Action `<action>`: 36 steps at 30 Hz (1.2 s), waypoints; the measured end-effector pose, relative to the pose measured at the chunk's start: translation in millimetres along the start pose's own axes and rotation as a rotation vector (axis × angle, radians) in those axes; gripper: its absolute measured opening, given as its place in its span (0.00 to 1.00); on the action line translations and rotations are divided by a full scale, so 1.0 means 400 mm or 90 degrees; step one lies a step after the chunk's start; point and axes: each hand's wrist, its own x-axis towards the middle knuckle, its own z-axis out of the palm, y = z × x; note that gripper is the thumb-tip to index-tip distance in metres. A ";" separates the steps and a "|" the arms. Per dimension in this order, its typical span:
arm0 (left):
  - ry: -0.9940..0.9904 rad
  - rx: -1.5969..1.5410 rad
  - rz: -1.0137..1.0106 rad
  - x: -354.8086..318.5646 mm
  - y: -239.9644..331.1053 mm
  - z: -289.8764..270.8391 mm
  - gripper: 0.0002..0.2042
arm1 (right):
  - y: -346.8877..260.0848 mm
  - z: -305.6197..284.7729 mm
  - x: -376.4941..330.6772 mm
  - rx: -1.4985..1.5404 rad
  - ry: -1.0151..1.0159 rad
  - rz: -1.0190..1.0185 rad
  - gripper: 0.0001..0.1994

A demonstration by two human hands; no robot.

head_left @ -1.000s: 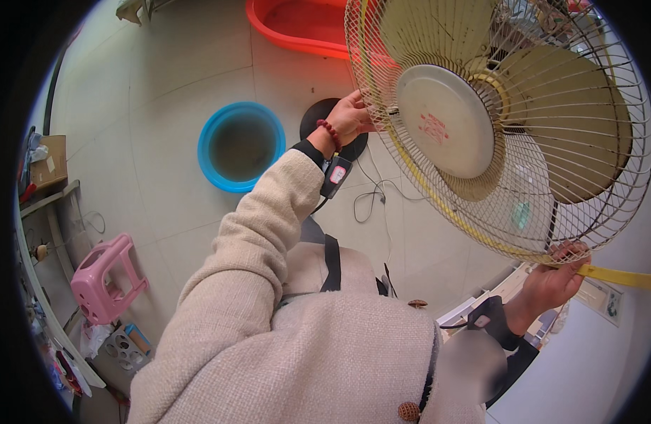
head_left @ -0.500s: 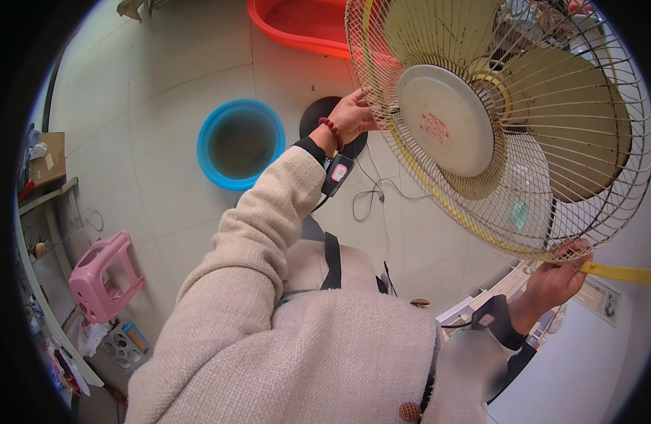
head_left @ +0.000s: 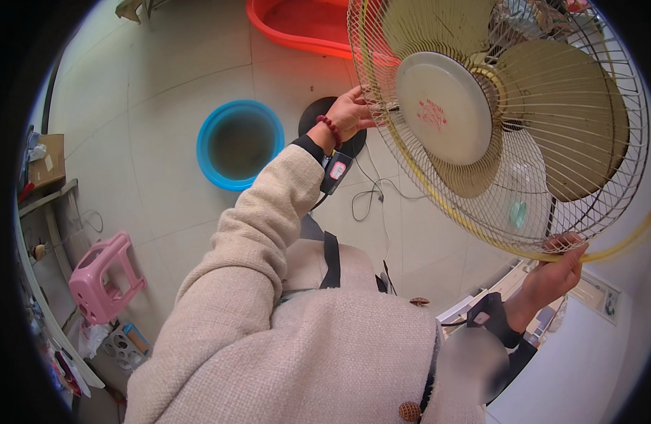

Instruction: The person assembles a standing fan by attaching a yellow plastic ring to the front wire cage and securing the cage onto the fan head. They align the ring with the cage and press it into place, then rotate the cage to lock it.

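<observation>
A fan (head_left: 580, 120) with a wire guard fills the upper right, its broad blades and pale round centre cap behind the wires. Along the guard's edge runs a yellow band (head_left: 449, 212); past my right hand this band comes away from the rim and curves off to the right. My left hand (head_left: 348, 114), a red bead bracelet at its wrist, grips the guard's left edge, fingertips partly hidden by the wires. Down at the lower right edge, my right hand (head_left: 552, 279) is closed around the yellow band and the rim, thumb along the band.
On the tiled floor stand a blue basin (head_left: 205, 145) holding murky water and a red tub (head_left: 297, 42). Beneath my left hand is a round black base (head_left: 315, 113), with a thin cable (head_left: 368, 201) nearby. A pink stool (head_left: 103, 283) and a cardboard box (head_left: 51, 157) are at left.
The loose stretch of yellow band beyond my right hand has swung upward into a curve. The fan has tilted slightly, and my right hand has shifted a little left; my left hand stays nearly put.
</observation>
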 end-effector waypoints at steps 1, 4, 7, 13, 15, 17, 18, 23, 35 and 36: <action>-0.004 -0.002 0.004 0.000 0.001 0.001 0.23 | 0.001 0.005 -0.005 -0.006 0.020 0.016 0.21; 0.004 0.004 0.008 -0.002 0.004 0.002 0.23 | -0.002 0.014 -0.010 -0.031 0.038 0.034 0.23; 0.019 -0.002 0.005 -0.002 0.002 0.003 0.24 | -0.006 0.011 -0.004 -0.029 0.016 0.047 0.25; 0.017 -0.017 0.003 0.003 -0.002 0.001 0.24 | -0.009 -0.001 0.008 -0.055 0.002 0.062 0.25; 0.014 -0.015 0.003 0.005 -0.005 -0.002 0.25 | -0.007 0.005 0.008 -0.059 0.017 0.040 0.25; 0.008 -0.022 0.007 0.013 -0.010 -0.003 0.25 | -0.004 0.016 0.006 -0.068 0.042 0.041 0.25; 0.007 -0.030 0.005 0.012 -0.011 -0.004 0.25 | -0.005 0.020 0.006 -0.066 0.045 0.038 0.25; 0.000 -0.038 0.005 0.014 -0.018 -0.011 0.25 | -0.008 0.034 0.005 -0.055 0.063 0.040 0.24; 0.036 -0.029 -0.004 -0.001 0.001 0.010 0.26 | -0.007 0.049 0.009 -0.027 0.195 0.050 0.23; 0.037 -0.025 -0.006 -0.003 0.002 0.012 0.26 | -0.008 0.048 0.010 -0.007 0.190 0.052 0.23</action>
